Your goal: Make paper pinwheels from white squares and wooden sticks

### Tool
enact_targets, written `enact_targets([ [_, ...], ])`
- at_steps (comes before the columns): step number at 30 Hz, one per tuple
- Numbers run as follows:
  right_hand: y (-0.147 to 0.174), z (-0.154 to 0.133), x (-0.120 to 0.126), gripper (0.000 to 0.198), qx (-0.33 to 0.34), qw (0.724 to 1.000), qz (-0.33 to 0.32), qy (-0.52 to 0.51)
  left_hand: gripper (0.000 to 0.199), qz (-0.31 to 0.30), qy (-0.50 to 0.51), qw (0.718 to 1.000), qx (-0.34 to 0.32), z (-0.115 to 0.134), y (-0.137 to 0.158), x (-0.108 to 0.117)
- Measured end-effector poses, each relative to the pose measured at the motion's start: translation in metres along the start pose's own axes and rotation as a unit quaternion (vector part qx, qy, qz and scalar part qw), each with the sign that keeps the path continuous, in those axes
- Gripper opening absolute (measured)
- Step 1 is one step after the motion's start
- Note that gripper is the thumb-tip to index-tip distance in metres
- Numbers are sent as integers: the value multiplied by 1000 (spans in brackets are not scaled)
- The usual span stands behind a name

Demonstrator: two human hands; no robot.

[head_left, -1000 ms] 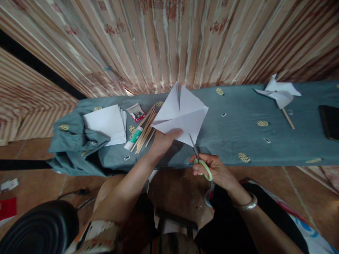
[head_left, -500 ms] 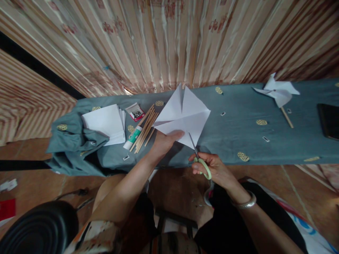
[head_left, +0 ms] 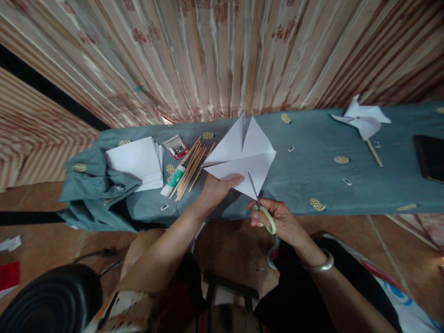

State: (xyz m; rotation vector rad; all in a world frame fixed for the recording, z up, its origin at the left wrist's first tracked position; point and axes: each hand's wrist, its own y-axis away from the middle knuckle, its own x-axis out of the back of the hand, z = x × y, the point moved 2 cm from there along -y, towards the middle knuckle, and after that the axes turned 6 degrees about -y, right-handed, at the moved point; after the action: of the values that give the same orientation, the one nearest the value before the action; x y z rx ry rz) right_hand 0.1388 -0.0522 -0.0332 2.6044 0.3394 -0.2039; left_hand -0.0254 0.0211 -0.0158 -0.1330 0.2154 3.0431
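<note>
My left hand (head_left: 218, 189) pinches a white sheet of paper (head_left: 256, 162) near its lower left edge, thumb on top and fingers hidden beneath. The paper is creased and slit inward from its top and left corners. My right hand (head_left: 274, 215) grips green-handled scissors (head_left: 267, 217) with its fingers in the loops. Their blades lie at the paper's bottom corner, pointing up toward its middle. Just left of the paper lie several thin wooden sticks (head_left: 189, 173) and a glue stick (head_left: 172, 180).
A stack of white paper (head_left: 133, 159) and a small open box of metal pieces (head_left: 177, 148) lie left on the teal cloth (head_left: 298, 185). Far right are a white paper pinwheel (head_left: 364, 118) on a stick and a dark flat device (head_left: 430, 157). Behind hangs a pleated curtain (head_left: 222, 60).
The paper has shifted slightly down toward the scissors, and the slit at its top gapes wider. Both hands stay almost in place, the left a little lower.
</note>
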Motion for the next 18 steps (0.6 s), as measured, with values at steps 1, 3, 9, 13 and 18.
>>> enact_targets([
  [1, 0, 0, 0, 54, -1, 1000, 2, -5, 35, 3, 0, 1000, -1, 0, 0, 0],
  [3, -1, 2, -1, 53, 0, 1000, 3, -17, 37, 6, 3, 1000, -3, -1, 0, 1],
  [9, -1, 3, 1, 54, -8, 1000, 7, -19, 39, 0, 0, 1000, 17, -6, 0, 2],
  [13, -1, 1, 1, 54, 0, 1000, 9, -11, 37, -13, -9, 1000, 20, -8, 1, 0],
  [18, -1, 3, 2, 53, -3, 1000, 12, -23, 35, -7, -15, 1000, 0, -5, 2, -2],
])
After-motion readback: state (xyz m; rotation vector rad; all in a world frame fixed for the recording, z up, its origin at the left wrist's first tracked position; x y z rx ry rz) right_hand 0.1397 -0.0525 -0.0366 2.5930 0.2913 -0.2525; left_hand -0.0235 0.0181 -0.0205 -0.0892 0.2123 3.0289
